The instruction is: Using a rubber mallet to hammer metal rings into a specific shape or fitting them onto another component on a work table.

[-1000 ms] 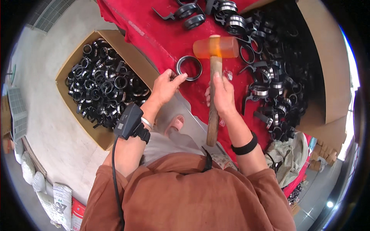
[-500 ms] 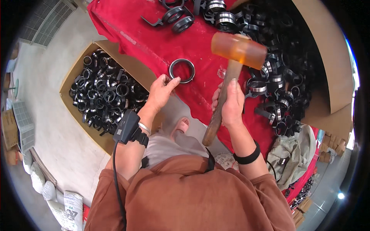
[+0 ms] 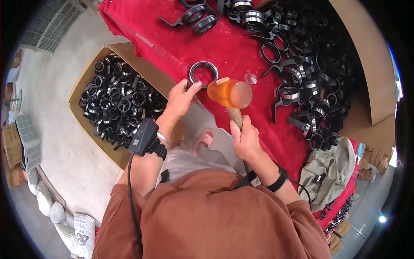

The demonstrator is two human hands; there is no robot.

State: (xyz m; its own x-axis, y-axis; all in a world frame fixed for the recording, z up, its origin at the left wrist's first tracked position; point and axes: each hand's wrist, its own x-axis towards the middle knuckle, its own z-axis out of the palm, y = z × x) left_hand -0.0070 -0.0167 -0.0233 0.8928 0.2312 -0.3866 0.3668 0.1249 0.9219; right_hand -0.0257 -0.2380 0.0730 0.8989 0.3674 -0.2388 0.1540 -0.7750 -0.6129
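Observation:
My left hand (image 3: 180, 98) pinches the lower edge of a black-and-silver ring (image 3: 203, 64) between thumb and fingers, and the ring rests near the red cloth's left edge. My right hand (image 3: 247, 140) is wrapped round the wooden handle of a mallet (image 3: 230, 93). The mallet's translucent orange head hangs close by the ring's lower right side and overlaps it a little in view. Part of the handle is hidden behind my right hand and sleeve.
Left of the red-covered table (image 3: 168, 47) stands a cardboard box (image 3: 88, 129) full of black rings. A heap of black ring clamps (image 3: 308, 86) spills from another carton (image 3: 366, 56) at the right. Several clamps (image 3: 200, 19) lie at the far edge. A grey-green cloth bag (image 3: 325, 172) lies at the near right.
The mallet has swung down and left from above the cloth's middle to beside the ring. My right hand has moved lower and leftward. My left hand and the ring have barely shifted.

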